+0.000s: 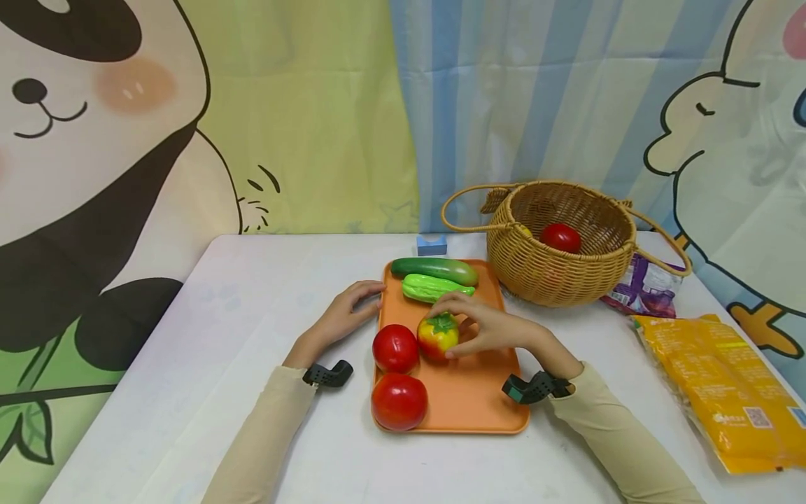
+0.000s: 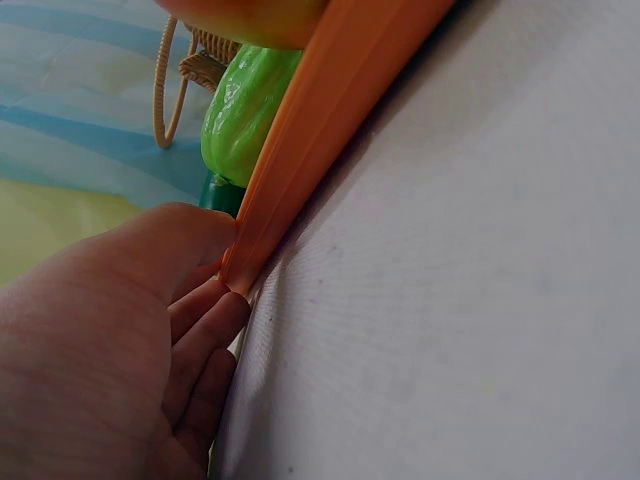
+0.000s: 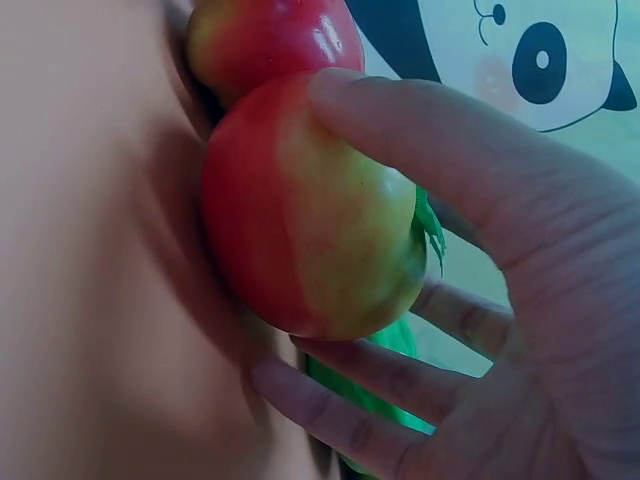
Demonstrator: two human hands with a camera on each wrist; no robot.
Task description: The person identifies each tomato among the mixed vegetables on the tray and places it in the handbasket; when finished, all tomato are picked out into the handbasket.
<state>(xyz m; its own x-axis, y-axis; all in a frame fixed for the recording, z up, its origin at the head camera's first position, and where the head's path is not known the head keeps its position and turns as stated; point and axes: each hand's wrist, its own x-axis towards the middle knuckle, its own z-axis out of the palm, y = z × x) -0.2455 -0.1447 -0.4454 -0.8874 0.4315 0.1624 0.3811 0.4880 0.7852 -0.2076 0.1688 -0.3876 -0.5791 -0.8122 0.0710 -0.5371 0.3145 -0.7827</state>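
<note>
the yellow-red fruit (image 1: 437, 342) is held by the right hand (image 1: 485, 325), inside half-curled fingers. the tray (image 1: 474, 400) is touched by the left hand (image 1: 343, 316), fingers loose. grabbing seems underway; a firm hold is needed next.

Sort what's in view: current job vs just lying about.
Job, apparently:
yellow-red fruit, held by right hand
tray, left hand at its edge
on tray: two red fruits, cucumber, light-green vegetable
perhaps basket, with red fruit inside

Lying about, probably:
blue block
purple packet
yellow bag
</note>
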